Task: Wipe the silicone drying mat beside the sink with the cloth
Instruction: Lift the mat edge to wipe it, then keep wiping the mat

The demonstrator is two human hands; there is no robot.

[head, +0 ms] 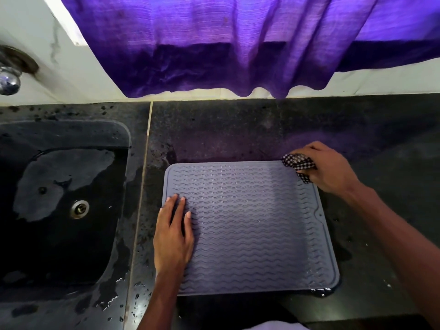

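A grey silicone drying mat (250, 225) with wavy ridges lies flat on the dark countertop, right of the sink. My left hand (172, 234) rests flat on the mat's left part, fingers straight and pointing away from me. At the mat's far right corner my right hand (326, 167) grips a bunched black-and-white checked cloth (298, 164), which touches the mat there. Most of the cloth is hidden inside the fist.
A dark wet sink (59, 198) with a metal drain (79, 209) lies to the left. A chrome tap (8, 79) juts from the wall at far left. A purple curtain (226, 44) hangs over the counter's back edge. Water drops dot the counter (238, 132) around the mat.
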